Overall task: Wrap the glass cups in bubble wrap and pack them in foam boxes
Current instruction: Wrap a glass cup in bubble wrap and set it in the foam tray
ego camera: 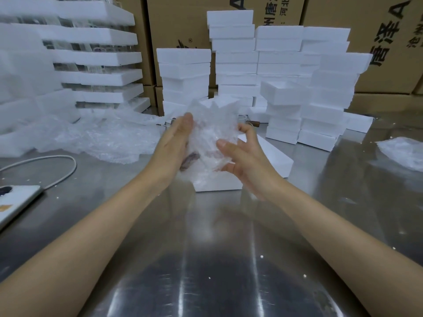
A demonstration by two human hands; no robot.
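Note:
Both hands hold a glass cup wrapped in bubble wrap above the steel table. My left hand presses flat against the bundle's left side, fingers straight. My right hand grips the right side, thumb and fingers curled round the wrap. A dark patch shows through the wrap near the left palm. The cup itself is mostly hidden by the wrap. Right below and behind the bundle lies an open white foam box.
Stacks of white foam boxes stand at the back, with cardboard cartons behind. Loose bubble wrap lies left, a smaller piece right. A phone with a white cable lies at the left edge.

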